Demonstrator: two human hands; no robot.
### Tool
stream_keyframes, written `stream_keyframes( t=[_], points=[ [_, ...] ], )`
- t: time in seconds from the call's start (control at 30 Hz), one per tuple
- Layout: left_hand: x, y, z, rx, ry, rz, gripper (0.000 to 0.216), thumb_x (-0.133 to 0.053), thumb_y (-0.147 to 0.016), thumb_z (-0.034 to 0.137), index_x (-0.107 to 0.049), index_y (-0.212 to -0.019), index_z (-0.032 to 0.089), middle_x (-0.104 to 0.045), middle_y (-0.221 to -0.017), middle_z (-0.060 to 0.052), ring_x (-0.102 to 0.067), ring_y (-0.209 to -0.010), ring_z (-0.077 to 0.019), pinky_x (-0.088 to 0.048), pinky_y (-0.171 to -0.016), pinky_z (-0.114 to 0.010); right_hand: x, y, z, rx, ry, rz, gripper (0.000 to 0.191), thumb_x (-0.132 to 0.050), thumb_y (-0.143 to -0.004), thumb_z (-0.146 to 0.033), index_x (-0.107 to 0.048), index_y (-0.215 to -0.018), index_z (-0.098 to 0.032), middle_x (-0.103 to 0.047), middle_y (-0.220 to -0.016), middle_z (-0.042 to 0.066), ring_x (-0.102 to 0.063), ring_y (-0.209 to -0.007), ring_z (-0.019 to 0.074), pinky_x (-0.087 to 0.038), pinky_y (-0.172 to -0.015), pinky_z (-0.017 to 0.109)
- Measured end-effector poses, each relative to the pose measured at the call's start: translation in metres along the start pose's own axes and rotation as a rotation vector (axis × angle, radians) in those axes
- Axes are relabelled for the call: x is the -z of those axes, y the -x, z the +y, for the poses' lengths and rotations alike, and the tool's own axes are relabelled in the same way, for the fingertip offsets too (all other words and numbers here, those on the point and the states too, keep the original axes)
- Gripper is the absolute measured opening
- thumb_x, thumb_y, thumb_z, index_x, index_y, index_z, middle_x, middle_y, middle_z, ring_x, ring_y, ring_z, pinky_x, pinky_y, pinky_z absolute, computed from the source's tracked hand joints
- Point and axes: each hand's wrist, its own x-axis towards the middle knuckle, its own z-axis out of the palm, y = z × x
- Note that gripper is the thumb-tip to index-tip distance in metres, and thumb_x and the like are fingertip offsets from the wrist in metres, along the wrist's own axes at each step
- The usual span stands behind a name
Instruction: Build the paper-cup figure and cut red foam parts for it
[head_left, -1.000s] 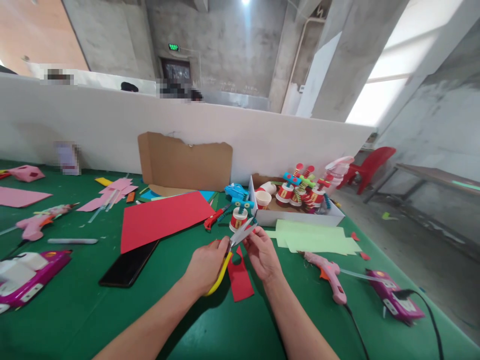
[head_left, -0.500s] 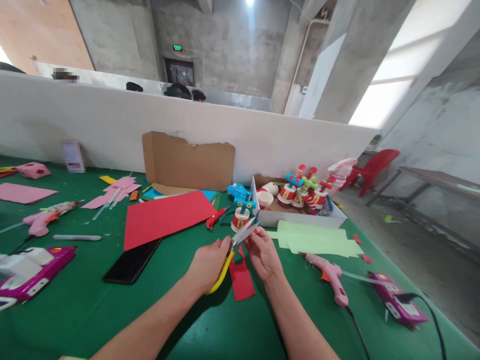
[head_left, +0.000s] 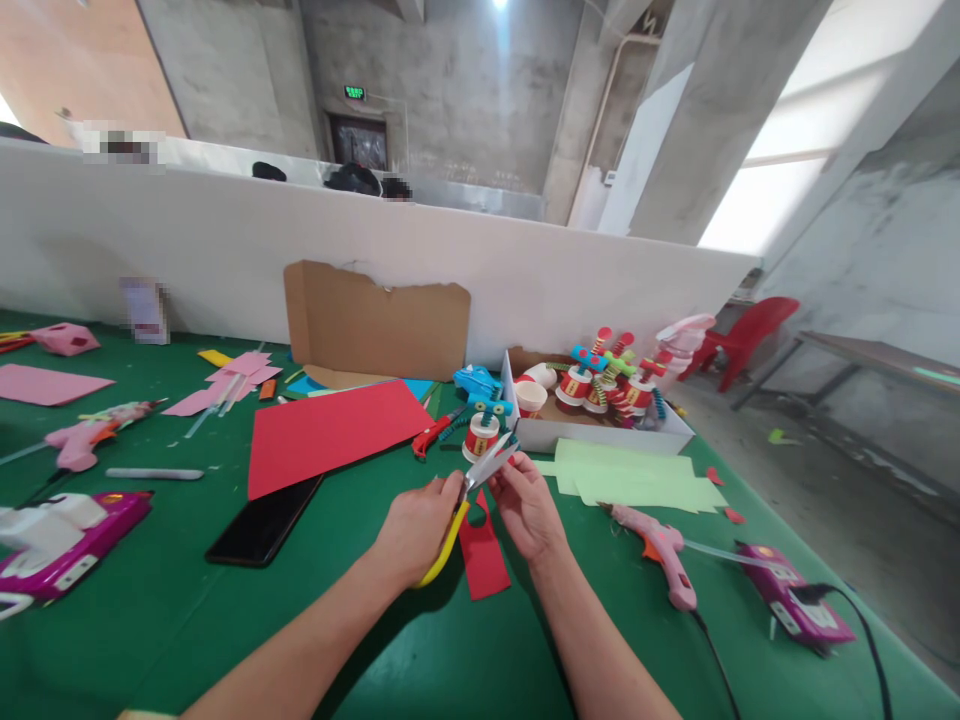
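The left hand (head_left: 420, 525) grips yellow-handled scissors (head_left: 478, 476), blades parted and pointing far right; the right hand (head_left: 531, 505) pinches a small red paper piece (head_left: 513, 458) between its fingertips, beside the blades.

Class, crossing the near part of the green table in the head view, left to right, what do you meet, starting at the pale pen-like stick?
Pale pen-like stick, black phone, left hand, right hand, pink glue gun, purple power strip.

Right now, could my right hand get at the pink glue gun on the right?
Probably yes: only green tabletop separates the right hand from the pink glue gun, though that hand pinches a red piece.
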Motion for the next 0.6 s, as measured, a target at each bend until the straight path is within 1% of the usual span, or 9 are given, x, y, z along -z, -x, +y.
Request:
stream_keyframes(
  t=[0.1,0.3,0.43,0.6],
  points=[
    [-0.0006,0.0002,-0.0008,-0.015,0.019,0.014,0.033,-0.030,-0.095,0.023,-0.041,-0.125,0.017,-0.064,-0.107,-0.013,-0.067,-0.093,-0.0254,-0.051,-0.074,-0.036,-0.0003,0.0003,-0.0004,-0.007,-0.001,0.004,0.024,-0.084,-0.061,-0.021,-0.061,-0.067,-0.019,-0.063,-0.066,-0.004,-0.057,-0.061,0.0080,-0.049,-0.061,0.019],
    [0.0016,0.0003,0.0007,-0.002,0.024,-0.006,0.031,-0.030,-0.095,0.022,-0.042,-0.124,0.017,-0.065,-0.108,-0.012,-0.067,-0.093,-0.0259,-0.052,-0.074,-0.036,-0.0010,0.0001,0.0000,-0.001,0.008,0.002,0.024,-0.084,-0.062,-0.021,-0.061,-0.065,-0.020,-0.062,-0.066,-0.004,-0.055,-0.058,0.0082,-0.048,-0.058,0.020],
    [0.0009,-0.0001,0.0007,-0.006,0.027,-0.001,0.031,-0.030,-0.095,0.021,-0.043,-0.122,0.017,-0.065,-0.108,-0.012,-0.067,-0.093,-0.0261,-0.052,-0.074,-0.037,-0.0014,-0.0003,0.0007,-0.016,-0.008,0.012,0.026,-0.085,-0.059,-0.020,-0.060,-0.065,-0.019,-0.062,-0.066,-0.005,-0.053,-0.058,0.0077,-0.048,-0.058,0.019],
    [0.0019,0.0006,0.0004,-0.009,0.026,-0.012,0.033,-0.030,-0.095,0.021,-0.040,-0.126,0.016,-0.064,-0.110,-0.013,-0.067,-0.095,-0.0253,-0.052,-0.076,-0.036,-0.0013,-0.0004,0.0007,-0.017,-0.011,0.016,0.026,-0.085,-0.060,-0.019,-0.060,-0.065,-0.019,-0.062,-0.066,-0.004,-0.055,-0.059,0.0078,-0.048,-0.058,0.019]
  ],
)
